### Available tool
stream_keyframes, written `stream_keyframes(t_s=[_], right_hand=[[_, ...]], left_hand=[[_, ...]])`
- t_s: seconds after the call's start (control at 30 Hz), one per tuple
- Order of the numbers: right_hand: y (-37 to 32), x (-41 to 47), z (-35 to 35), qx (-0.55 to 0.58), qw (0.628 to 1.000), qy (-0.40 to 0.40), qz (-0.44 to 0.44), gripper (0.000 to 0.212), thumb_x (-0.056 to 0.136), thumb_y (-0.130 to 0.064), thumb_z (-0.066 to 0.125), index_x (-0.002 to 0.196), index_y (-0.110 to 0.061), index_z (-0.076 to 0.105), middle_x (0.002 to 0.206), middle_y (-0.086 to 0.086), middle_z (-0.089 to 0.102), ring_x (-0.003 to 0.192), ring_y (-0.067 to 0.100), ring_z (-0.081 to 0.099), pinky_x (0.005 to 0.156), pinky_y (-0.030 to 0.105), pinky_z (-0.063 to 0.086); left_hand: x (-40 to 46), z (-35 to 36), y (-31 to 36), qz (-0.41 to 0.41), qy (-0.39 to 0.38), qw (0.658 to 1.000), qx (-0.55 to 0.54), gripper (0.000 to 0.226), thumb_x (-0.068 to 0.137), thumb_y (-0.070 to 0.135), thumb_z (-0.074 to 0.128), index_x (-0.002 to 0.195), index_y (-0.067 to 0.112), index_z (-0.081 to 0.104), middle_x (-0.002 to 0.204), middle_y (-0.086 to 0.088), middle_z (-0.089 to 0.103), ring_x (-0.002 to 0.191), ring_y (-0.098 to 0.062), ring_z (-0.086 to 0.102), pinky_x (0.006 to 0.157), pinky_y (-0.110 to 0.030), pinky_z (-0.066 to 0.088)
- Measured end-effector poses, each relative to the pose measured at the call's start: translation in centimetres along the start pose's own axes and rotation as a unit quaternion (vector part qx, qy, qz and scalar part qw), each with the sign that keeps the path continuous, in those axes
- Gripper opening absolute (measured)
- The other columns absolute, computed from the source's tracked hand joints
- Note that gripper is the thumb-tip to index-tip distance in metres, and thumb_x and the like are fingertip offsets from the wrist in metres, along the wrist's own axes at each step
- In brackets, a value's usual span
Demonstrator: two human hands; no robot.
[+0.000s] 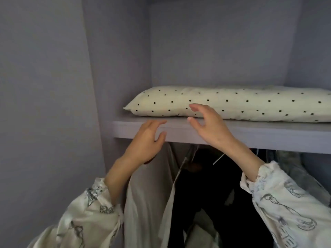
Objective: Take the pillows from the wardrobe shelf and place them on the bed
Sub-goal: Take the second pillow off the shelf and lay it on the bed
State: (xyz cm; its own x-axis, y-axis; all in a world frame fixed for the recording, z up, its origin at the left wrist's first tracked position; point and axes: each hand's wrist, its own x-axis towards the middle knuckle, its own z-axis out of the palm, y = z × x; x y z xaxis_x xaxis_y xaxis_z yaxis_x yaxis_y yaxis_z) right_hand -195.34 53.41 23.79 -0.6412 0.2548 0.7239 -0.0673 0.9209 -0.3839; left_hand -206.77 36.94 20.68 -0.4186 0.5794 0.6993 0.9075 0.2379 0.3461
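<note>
Pillow [232,104] on shelf [250,135], just beyond both spread hands.

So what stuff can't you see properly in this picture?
- Pillow: its right end is cut off by the head view's right edge, so any pillows behind it can't be seen.
- Hanging clothes: their tops are hidden by the shelf, and the dark ones are too shadowy.
- Left hand and right hand: palms face away.
- The bed: not in view.
</note>
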Motion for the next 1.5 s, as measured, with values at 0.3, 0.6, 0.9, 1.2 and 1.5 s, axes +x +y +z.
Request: stream_keyframes(t_s=[0.3,0.6,0.9,1.2,1.5], right_hand=[[6.7,9.2,-1.1,-0.374,0.922,-0.082,0.063,0.086,0.078,-0.054,0.059,0.145,-0.032,0.010,0.155,0.000,0.014,0.143,0.023,0.006,0.112,0.055,0.002],[8.4,11.8,-0.7,-0.434,0.898,-0.056,0.048,0.069,0.071,-0.051,0.062,0.132,-0.035,0.036,0.127,0.002,0.050,0.116,0.028,0.045,0.097,0.049,0.027],[6.7,6.7,-2.4,-0.394,0.918,0.039,-0.012,0.053,0.069,-0.043,0.063,0.119,-0.026,0.055,0.104,0.003,0.063,0.097,0.029,0.058,0.094,0.043,0.028],[1.8,-1.5,-7.3,-0.333,0.936,0.071,-0.088,0.049,0.063,-0.045,0.063,0.105,-0.021,0.064,0.086,0.003,0.065,0.080,0.028,0.061,0.087,0.044,0.038],[1.5,-8.1,-8.3,-0.287,0.938,0.123,-0.152,0.035,0.068,-0.035,0.065,0.097,-0.016,0.067,0.087,0.000,0.067,0.080,0.025,0.062,0.088,0.047,0.042]], left_hand=[[13.9,3.5,-4.2,0.074,-0.051,0.961,0.263,0.087,0.079,0.051,0.058,0.145,0.037,0.004,0.157,-0.005,0.003,0.143,-0.027,-0.006,0.107,-0.062,-0.010],[18.7,4.4,-4.6,0.117,-0.045,0.944,0.304,0.072,0.072,0.058,0.061,0.133,0.031,0.033,0.120,-0.010,0.053,0.110,-0.031,0.049,0.095,-0.048,0.031],[13.6,2.4,-1.4,0.155,0.051,0.942,0.294,0.050,0.073,0.046,0.062,0.119,0.028,0.052,0.096,-0.008,0.064,0.091,-0.031,0.057,0.081,-0.040,0.034],[2.7,-1.7,7.2,0.082,0.089,0.950,0.288,0.044,0.062,0.029,0.067,0.105,0.022,0.062,0.078,-0.008,0.062,0.076,-0.032,0.057,0.079,-0.042,0.038],[-4.0,-1.9,11.6,0.144,-0.024,0.953,0.264,0.072,0.063,0.047,0.068,0.129,0.022,0.049,0.123,-0.013,0.050,0.116,-0.033,0.045,0.101,-0.059,0.028]])
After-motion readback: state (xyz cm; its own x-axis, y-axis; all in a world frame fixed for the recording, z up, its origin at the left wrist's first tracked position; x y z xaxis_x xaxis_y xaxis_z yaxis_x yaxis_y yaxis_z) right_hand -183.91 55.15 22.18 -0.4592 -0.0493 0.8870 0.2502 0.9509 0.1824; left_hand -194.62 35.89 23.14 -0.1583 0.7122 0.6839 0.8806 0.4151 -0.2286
